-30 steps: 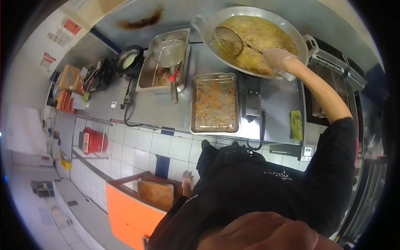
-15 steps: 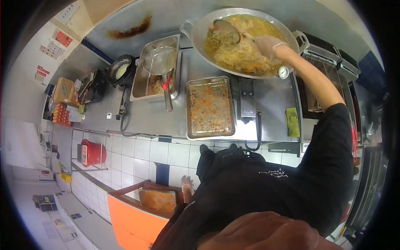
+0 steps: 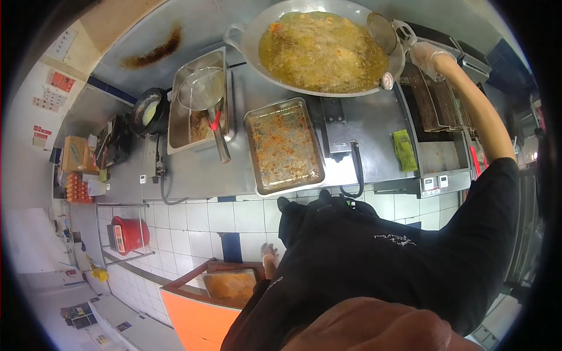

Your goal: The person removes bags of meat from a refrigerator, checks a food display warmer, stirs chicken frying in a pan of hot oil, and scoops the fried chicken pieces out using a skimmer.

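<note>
My right hand [image 3: 432,59], in a clear glove, is closed just beyond the right handle of the big wok [image 3: 246,50]. It holds a round skimmer [image 3: 382,33], whose dark bowl is tilted against the wok's right inner side. Bubbling yellow oil [image 3: 328,52] with pieces frying in it fills the wok. A dial thermometer [image 3: 387,81] sits on the wok's near right rim. My left hand [image 3: 270,255], also gloved, hangs low with fingers apart and nothing in them, beside a tray of orange-brown coating [image 3: 231,285] in an orange-sided cart [image 3: 196,316].
A crumb-strewn metal tray [image 3: 285,147] lies on the steel counter. Left of it stands a deep steel pan [image 3: 175,131] with a red-clipped strainer [image 3: 200,88] across it. A green cloth [image 3: 404,150] and wire fryer baskets [image 3: 433,105] are on the right. A black pan [image 3: 148,111] stands further left.
My right hand has moved right, from over the oil to past the wok's handle, drawing the skimmer from mid-wok to the right side. My left hand stays low by the cart.
</note>
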Demonstrator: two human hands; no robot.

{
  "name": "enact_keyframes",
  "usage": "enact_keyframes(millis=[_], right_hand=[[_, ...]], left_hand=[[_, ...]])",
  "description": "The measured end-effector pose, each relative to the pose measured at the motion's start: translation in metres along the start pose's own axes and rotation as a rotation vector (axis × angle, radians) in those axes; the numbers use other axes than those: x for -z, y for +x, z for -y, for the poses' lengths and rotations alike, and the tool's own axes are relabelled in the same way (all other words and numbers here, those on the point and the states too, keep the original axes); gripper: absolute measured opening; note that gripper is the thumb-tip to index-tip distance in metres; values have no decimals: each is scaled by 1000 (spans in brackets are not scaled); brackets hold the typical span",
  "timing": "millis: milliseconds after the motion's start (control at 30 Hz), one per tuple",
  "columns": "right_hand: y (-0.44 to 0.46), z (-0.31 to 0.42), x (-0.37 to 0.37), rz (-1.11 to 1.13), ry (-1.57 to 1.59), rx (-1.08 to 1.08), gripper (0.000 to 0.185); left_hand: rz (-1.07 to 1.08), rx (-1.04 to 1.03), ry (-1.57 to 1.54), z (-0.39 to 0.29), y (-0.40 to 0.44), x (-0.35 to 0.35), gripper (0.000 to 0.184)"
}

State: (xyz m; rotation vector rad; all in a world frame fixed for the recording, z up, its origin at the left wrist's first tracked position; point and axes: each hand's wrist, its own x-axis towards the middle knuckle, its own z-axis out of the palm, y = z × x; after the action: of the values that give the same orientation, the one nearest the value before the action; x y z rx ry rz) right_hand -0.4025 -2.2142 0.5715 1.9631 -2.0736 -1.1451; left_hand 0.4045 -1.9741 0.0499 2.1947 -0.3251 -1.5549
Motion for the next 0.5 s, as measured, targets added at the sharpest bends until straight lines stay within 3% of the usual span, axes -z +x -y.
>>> enact_keyframes(millis=[33,100,133,200,233,300,467,500], right_hand=[[-9,4,5,46,-64,61,19],[-67,44,64,89,643,-301,24],[-50,37,42,95,642,-301,24],[-3,14,-11,365,1107,-36,22],[-6,19,-4,361,1100,-33,22],[-15,41,21,321,1443,-140,16],[14,62,43,235,1404,-47,20],[18,65,49,153,1348,14,23]], left_hand=[[2,-15,-17,-14,-8,-4,56],[7,-40,-35,-37,-18,-10,56],[12,-52,-40,-46,-22,-12,56],[10,-91,-5,-50,-27,-13,58],[15,-112,-3,-50,-24,-11,57],[7,-138,3,-45,-19,-4,54],[6,-104,80,-9,-7,13,50],[15,-389,595,12,17,24,52]])
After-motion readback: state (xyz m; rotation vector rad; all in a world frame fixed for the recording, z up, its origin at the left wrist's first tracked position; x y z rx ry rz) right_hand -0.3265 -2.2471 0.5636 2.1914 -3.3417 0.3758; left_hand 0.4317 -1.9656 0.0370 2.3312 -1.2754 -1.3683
